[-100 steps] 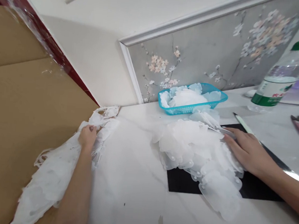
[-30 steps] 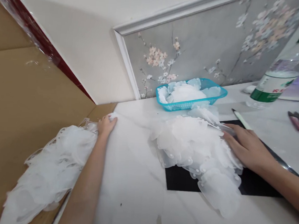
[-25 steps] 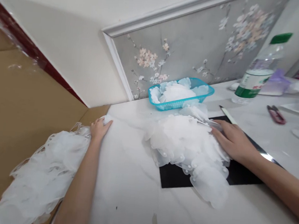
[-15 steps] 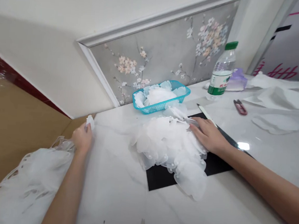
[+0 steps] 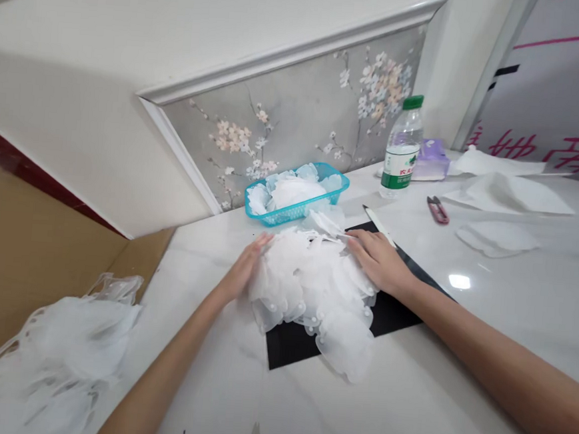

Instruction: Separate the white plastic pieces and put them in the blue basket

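Observation:
A heap of thin white translucent petal-shaped pieces (image 5: 308, 292) lies on a black mat (image 5: 392, 312) on the white marble table (image 5: 405, 400). My left hand (image 5: 244, 270) rests against the heap's left side with fingers stretched out. On the heap's right side my right hand (image 5: 379, 259) lies flat, fingers spread. Neither hand grips anything. Behind the heap stands a turquoise basket (image 5: 332, 192) filled with more white pieces.
A mass of white cut-out scrap (image 5: 53, 352) hangs over a brown cardboard box (image 5: 20, 256) at the left. Near the back wall are a green-capped water bottle (image 5: 401, 149), small red snips (image 5: 438, 210), a white pen (image 5: 378, 224) and white sheets (image 5: 506, 194).
My left hand has left the scrap at the table's left edge and moved right onto the heap. The right hand stayed on the heap. The camera has turned to the right.

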`<state>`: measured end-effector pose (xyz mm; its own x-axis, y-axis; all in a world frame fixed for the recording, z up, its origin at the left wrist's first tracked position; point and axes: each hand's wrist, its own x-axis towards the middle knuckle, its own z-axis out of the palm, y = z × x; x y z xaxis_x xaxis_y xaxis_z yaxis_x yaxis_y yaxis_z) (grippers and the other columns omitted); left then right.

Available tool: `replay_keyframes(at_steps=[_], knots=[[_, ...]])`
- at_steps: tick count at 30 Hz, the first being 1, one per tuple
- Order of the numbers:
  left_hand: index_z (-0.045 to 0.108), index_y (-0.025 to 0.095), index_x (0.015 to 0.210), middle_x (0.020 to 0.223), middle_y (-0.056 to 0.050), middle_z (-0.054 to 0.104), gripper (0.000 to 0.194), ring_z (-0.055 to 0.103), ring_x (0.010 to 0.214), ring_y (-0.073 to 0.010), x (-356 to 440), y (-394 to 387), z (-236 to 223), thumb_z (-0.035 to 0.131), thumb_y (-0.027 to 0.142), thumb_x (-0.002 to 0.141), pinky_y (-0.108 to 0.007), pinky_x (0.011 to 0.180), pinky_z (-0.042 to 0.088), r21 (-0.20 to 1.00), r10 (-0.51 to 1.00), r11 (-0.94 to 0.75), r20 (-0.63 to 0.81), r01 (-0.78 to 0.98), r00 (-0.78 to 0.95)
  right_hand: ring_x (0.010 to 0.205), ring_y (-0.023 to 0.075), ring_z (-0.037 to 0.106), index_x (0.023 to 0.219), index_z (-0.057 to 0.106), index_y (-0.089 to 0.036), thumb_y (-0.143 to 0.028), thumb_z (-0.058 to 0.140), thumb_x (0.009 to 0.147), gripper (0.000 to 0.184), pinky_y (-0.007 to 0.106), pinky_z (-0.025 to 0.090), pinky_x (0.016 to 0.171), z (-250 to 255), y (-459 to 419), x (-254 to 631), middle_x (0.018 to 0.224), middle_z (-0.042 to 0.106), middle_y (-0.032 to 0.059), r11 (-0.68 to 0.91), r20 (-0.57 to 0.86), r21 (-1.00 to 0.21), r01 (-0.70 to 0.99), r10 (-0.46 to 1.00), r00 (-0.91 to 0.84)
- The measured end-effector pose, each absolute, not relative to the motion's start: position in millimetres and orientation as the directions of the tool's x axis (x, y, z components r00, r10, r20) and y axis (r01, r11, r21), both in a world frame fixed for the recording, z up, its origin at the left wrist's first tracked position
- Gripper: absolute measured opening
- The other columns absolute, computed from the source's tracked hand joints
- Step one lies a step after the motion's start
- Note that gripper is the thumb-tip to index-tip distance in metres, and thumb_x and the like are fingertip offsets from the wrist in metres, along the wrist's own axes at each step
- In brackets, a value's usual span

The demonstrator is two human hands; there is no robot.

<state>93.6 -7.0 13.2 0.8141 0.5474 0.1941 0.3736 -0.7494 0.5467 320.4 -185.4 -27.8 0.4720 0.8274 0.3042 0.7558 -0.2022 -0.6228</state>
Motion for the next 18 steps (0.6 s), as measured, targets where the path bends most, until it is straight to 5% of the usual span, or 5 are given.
replay_keyframes(at_steps=[4,7,13,16,18], knots=[[0.051,0.017,0.13,0.149,-0.01,0.033,0.062,0.026,0.138,-0.0233,66.4,10.9,40.5,0.021,0.054,0.09,-0.044,0.114,0.02,0.495,0.684,-0.692,0.217,0.525,0.697,0.103,0.0259,0.056,0.109,0.057,-0.02,-0.042,0.023,0.094,0.043,0.04,0.039,0.095,-27.5,-184.8,322.7,0.11,0.065,0.0066,-0.195,0.301,-0.644,0.74,0.824,0.479],[0.046,0.014,0.135,0.154,-0.013,0.019,0.067,0.012,0.142,-0.0268,32.8,10.1,54.4,0.038,0.057,0.083,-0.048,0.114,0.013,0.238,0.795,-0.607,0.181,0.758,0.579,0.103,0.0271,0.056,0.111,0.057,-0.018,-0.041,0.025,0.094,0.043,0.04,0.04,0.094,-27.0,-186.2,321.8,0.112,0.065,0.0076,-0.215,0.302,-0.623,0.752,0.821,0.485],[0.025,0.012,0.145,0.155,-0.018,0.003,0.091,0.002,0.141,-0.0389,-95.1,-13.1,67.7,0.045,0.065,0.074,-0.065,0.104,0.017,-0.196,0.979,0.039,0.205,0.98,0.002,0.107,0.0279,0.057,0.111,0.058,-0.018,-0.042,0.025,0.093,0.044,0.043,0.039,0.096,-32.9,-189.3,321.1,0.114,0.065,0.0099,-0.196,0.348,-0.568,0.799,0.823,0.449],[0.039,0.018,0.137,0.146,-0.018,0.035,0.077,0.038,0.128,-0.0419,-158.2,-29.0,79.7,0.045,0.062,0.073,-0.062,0.095,0.035,-0.176,0.941,0.301,0.217,0.937,-0.262,0.109,0.0291,0.056,0.111,0.057,-0.017,-0.043,0.025,0.093,0.045,0.044,0.039,0.097,-33.9,-190.5,320.4,0.115,0.064,0.0118,-0.201,0.333,-0.562,0.803,0.833,0.442],[0.06,0.024,0.104,0.116,-0.012,0.064,0.047,0.058,0.103,-0.0402,-184.2,-36.4,91.9,0.047,0.056,0.072,-0.057,0.083,0.044,-0.104,0.931,0.327,0.208,0.939,-0.301,0.108,0.0302,0.055,0.112,0.057,-0.016,-0.043,0.024,0.092,0.047,0.044,0.038,0.098,-33.6,-191.5,319.8,0.116,0.064,0.013,-0.216,0.308,-0.565,0.796,0.84,0.447]])
